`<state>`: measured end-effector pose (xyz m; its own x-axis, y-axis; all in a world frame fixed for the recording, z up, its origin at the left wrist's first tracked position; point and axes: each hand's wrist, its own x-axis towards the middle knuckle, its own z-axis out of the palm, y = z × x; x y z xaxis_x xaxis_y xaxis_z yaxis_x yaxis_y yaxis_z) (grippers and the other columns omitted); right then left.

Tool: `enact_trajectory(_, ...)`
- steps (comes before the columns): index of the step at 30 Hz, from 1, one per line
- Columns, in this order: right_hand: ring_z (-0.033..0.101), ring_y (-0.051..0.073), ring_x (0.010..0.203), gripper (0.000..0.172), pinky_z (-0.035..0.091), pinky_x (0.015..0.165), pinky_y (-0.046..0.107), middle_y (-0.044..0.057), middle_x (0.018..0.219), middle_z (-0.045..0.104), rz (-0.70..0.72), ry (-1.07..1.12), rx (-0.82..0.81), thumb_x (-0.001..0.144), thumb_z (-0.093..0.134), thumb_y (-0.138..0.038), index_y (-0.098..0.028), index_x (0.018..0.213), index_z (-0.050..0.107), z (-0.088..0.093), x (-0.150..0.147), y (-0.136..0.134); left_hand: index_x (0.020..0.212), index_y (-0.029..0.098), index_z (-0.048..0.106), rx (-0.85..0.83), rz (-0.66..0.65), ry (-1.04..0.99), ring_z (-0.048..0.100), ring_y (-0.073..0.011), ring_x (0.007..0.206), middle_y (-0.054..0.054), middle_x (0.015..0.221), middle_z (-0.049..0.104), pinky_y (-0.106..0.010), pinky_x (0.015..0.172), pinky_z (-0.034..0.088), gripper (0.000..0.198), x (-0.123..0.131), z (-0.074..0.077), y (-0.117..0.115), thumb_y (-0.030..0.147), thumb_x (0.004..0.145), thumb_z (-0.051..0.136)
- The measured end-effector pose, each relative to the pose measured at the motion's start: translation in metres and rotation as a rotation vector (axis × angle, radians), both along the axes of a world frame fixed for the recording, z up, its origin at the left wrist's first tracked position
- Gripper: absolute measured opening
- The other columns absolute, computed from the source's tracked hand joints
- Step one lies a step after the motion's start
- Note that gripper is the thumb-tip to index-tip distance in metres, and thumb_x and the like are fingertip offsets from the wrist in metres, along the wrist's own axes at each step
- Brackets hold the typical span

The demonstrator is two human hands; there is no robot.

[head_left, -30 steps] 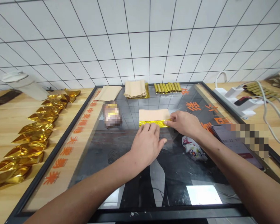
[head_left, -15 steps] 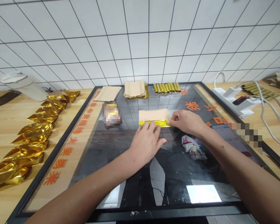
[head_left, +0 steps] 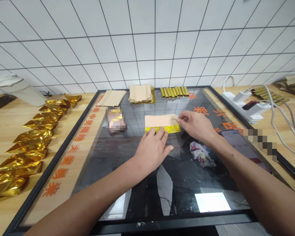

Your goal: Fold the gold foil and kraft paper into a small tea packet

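A beige paper sheet with a shiny gold foil band along its near edge lies flat on the dark glass. My left hand rests palm down, fingers stretched out, with its fingertips on the near edge of the foil. My right hand is at the sheet's right end, thumb and forefinger pinched together at its edge. Behind are a stack of similar paper sheets and a row of rolled gold tubes.
Folded gold foil pieces line the left side. A brown paper piece lies at the back left above a blurred packet. On the right are a crumpled wrapper, a phone and a power strip with cables.
My right hand has shifted slightly up from the foil band to the paper's right edge. The left hand keeps its place on the sheet. The view has moved a little.
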<state>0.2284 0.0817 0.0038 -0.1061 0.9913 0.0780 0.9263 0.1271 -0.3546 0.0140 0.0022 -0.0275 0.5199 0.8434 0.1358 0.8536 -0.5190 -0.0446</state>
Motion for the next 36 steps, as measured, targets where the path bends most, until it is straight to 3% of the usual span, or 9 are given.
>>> enact_trajectory(4, 0.076, 0.024, 0.088, 0.024, 0.048, 0.072, 0.032, 0.005, 0.095, 0.083, 0.087, 0.058, 0.094, 0.104, 0.058, -0.037, -0.024, 0.104, 0.078, 0.0, -0.01, -0.01, 0.149, 0.016, 0.064, 0.015, 0.005, -0.02, 0.056, -0.033, 0.126, -0.012, 0.155, 0.061, -0.047, 0.105, 0.046, 0.054, 0.0, -0.001, -0.001, 0.053, 0.113, 0.049)
enact_trajectory(7, 0.076, 0.029, 0.118, 0.043, 0.057, 0.1, 0.04, 0.013, 0.131, 0.08, 0.294, 0.172, 0.154, 0.112, 0.045, -0.041, -0.018, 0.134, 0.074, -0.009, -0.029, -0.032, 0.146, 0.018, 0.066, 0.013, -0.01, -0.001, 0.058, -0.0335, 0.125, -0.013, 0.147, 0.066, -0.048, 0.105, 0.047, 0.048, 0.001, -0.002, 0.0, 0.049, 0.113, 0.049)
enact_trajectory(9, 0.059, 0.032, 0.149, 0.061, 0.049, 0.121, 0.047, 0.019, 0.163, 0.059, 0.454, 0.196, 0.156, 0.113, 0.04, -0.05, -0.013, 0.159, 0.057, -0.02, -0.041, -0.049, 0.139, 0.018, 0.07, 0.002, -0.062, 0.078, 0.059, -0.0338, 0.123, -0.014, 0.136, 0.072, -0.049, 0.106, 0.047, 0.038, 0.002, -0.003, 0.001, 0.034, 0.113, 0.047)
enact_trajectory(11, 0.044, 0.032, 0.161, 0.07, 0.041, 0.13, 0.052, 0.022, 0.174, 0.044, 0.497, 0.185, 0.09, 0.115, 0.032, -0.053, -0.008, 0.169, 0.042, -0.032, -0.048, -0.06, 0.139, 0.016, 0.07, 0.008, -0.1, 0.134, 0.059, -0.0343, 0.125, -0.016, 0.135, 0.072, -0.05, 0.107, 0.046, 0.039, 0.003, -0.004, 0.002, 0.023, 0.111, 0.044)
enact_trajectory(14, 0.041, 0.03, 0.163, 0.072, 0.037, 0.133, 0.054, 0.02, 0.175, 0.04, 0.467, 0.149, 0.077, 0.116, 0.028, -0.054, -0.011, 0.173, 0.034, -0.044, -0.045, -0.066, 0.15, 0.012, 0.063, 0.031, -0.08, 0.081, 0.059, -0.0342, 0.124, -0.018, 0.151, 0.063, -0.049, 0.105, 0.049, 0.046, 0.001, -0.006, 0.001, 0.029, 0.112, 0.045)
enact_trajectory(18, 0.037, 0.03, 0.164, 0.072, 0.033, 0.136, 0.053, 0.024, 0.175, 0.038, 0.476, 0.039, 0.097, 0.116, 0.026, -0.049, -0.002, 0.17, 0.039, -0.046, -0.038, -0.066, 0.159, 0.01, 0.055, 0.035, -0.045, -0.018, 0.058, -0.0321, 0.123, -0.016, 0.155, 0.061, -0.048, 0.109, 0.05, 0.054, -0.004, -0.011, -0.001, 0.033, 0.112, 0.045)
enact_trajectory(24, 0.034, 0.03, 0.166, 0.071, 0.031, 0.136, 0.052, 0.022, 0.177, 0.035, 0.477, -0.041, 0.114, 0.116, 0.031, -0.049, -0.004, 0.17, 0.039, -0.047, -0.037, -0.068, 0.17, 0.009, 0.038, 0.001, 0.002, -0.08, 0.04, -0.0299, 0.161, -0.013, 0.176, 0.043, -0.045, 0.132, 0.034, 0.068, -0.024, -0.022, -0.01, 0.046, 0.114, 0.043)
enact_trajectory(30, 0.034, 0.031, 0.165, 0.065, 0.032, 0.136, 0.053, 0.018, 0.178, 0.032, 0.486, -0.113, 0.134, 0.116, 0.036, -0.047, -0.008, 0.167, 0.047, -0.051, -0.037, -0.069, 0.166, 0.013, 0.048, 0.02, 0.047, -0.076, 0.04, -0.027, 0.164, -0.014, 0.175, 0.044, -0.046, 0.134, 0.032, 0.069, -0.049, -0.024, -0.022, 0.058, 0.114, 0.038)
enact_trajectory(36, 0.037, 0.03, 0.164, 0.064, 0.03, 0.137, 0.051, 0.018, 0.176, 0.037, 0.483, -0.126, 0.166, 0.115, 0.038, -0.045, -0.009, 0.167, 0.049, -0.053, -0.032, -0.07, 0.164, 0.019, 0.051, 0.014, 0.099, -0.058, 0.043, -0.0267, 0.162, -0.01, 0.174, 0.046, -0.051, 0.132, 0.034, 0.066, -0.051, -0.017, -0.025, 0.059, 0.114, 0.039)
